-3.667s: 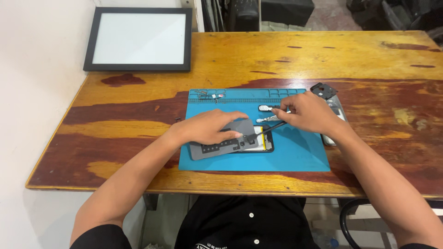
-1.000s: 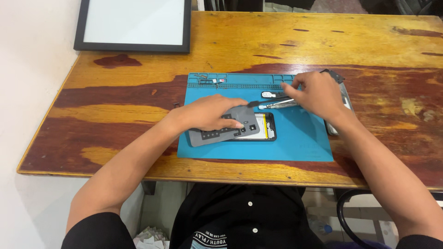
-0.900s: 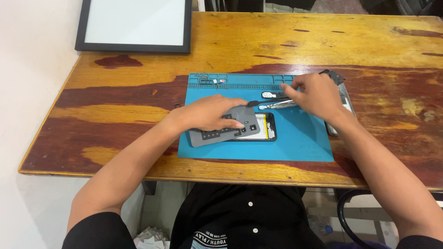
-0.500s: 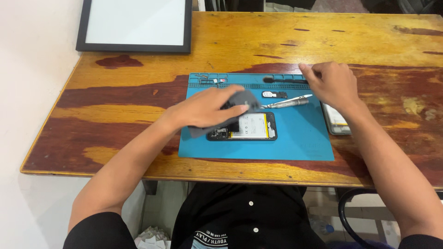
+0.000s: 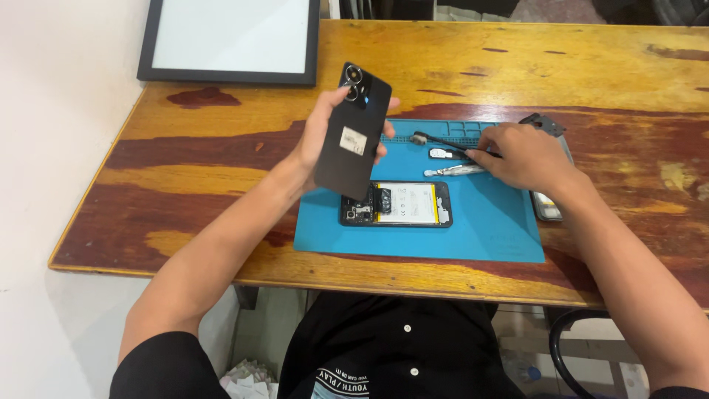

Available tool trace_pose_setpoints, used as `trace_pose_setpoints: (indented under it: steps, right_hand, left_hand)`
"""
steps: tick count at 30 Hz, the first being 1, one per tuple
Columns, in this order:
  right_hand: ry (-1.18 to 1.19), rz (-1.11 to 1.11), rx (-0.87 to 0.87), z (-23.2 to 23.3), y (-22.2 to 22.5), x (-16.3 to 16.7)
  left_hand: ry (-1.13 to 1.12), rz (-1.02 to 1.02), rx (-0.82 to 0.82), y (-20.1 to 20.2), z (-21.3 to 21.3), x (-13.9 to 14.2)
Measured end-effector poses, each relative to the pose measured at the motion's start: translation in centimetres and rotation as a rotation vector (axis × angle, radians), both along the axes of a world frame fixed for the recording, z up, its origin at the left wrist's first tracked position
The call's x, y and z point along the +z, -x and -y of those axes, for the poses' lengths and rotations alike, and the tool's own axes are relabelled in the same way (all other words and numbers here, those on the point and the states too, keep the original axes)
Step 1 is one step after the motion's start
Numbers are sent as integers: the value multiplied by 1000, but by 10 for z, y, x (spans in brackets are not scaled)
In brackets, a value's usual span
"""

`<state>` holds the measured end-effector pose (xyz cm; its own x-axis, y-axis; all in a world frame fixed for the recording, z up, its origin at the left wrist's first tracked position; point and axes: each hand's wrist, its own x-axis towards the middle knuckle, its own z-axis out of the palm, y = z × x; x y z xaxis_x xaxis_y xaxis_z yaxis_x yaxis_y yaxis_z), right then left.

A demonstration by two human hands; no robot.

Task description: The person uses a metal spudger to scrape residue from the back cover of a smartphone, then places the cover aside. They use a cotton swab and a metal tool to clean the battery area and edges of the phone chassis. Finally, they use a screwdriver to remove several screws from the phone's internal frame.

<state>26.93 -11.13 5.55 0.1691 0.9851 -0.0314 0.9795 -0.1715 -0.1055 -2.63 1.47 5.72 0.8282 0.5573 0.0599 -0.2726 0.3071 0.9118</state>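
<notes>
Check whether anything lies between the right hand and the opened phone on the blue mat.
Only a silver tool lies just beside the right hand; past it, bare blue mat reaches the opened phone.

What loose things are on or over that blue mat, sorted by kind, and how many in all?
Phone parts: 2, the black back cover in the left hand and the opened phone body.
Tools: 2, the black brush and silver tool.
Small white part: 1.
Total: 5.

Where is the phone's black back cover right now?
The black back cover is held up in the left hand, above the opened phone on the blue mat.
</notes>
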Motion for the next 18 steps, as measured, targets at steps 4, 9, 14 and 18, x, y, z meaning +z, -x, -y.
trace_pose_setpoints:
  steps: [4, 9, 14, 18]
  right_hand:
    - [-112, -16, 97, 3, 2, 5]
    - [-127, -174, 325, 3, -1, 6]
    - [-67, -127, 311, 4, 2, 7]
    - [-36, -73, 339, 4, 5, 9]
  left_hand:
    - [-178, -359, -21, 15, -12, 25]
    - [-504, -671, 122, 40, -28, 42]
    - [-891, -914, 441, 54, -41, 33]
    - [-917, -970, 499, 54, -55, 21]
